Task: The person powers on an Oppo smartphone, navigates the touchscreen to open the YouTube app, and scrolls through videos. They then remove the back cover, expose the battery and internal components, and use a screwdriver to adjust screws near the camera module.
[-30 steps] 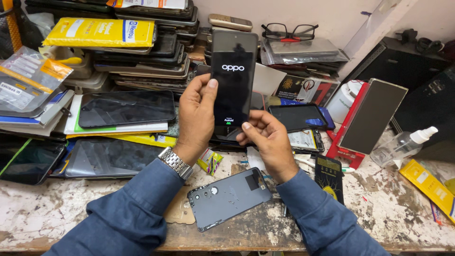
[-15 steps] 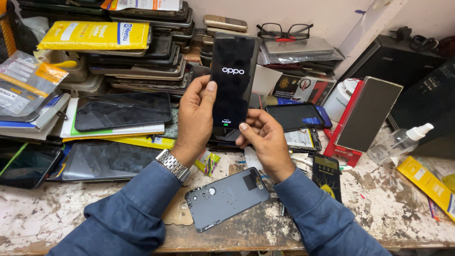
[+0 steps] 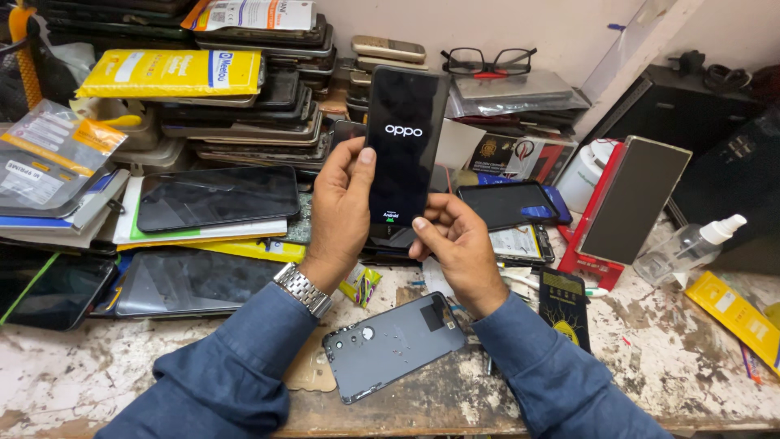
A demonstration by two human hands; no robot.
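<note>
Both my hands hold a black smartphone (image 3: pixel 404 142) upright above the workbench; its dark screen shows a white logo. My left hand (image 3: pixel 341 207) grips the phone's left edge, thumb resting on the screen's side. My right hand (image 3: pixel 459 244) supports the bottom right corner with its fingers. A metal watch (image 3: pixel 303 290) sits on my left wrist. Below my hands, a grey phone back cover (image 3: pixel 396 344) lies flat on the bench between my blue sleeves.
Stacks of phone screens and yellow packets (image 3: pixel 175 73) fill the back left. Loose dark display panels (image 3: pixel 218 197) lie at the left. Eyeglasses (image 3: pixel 487 59) rest at the back, a red-framed panel (image 3: pixel 630 203) leans at the right, and a spray bottle (image 3: pixel 686 244) stands beside it.
The view has shifted slightly; the phone stays held in both hands at nearly the same place, and small text now shows at the screen's bottom.
</note>
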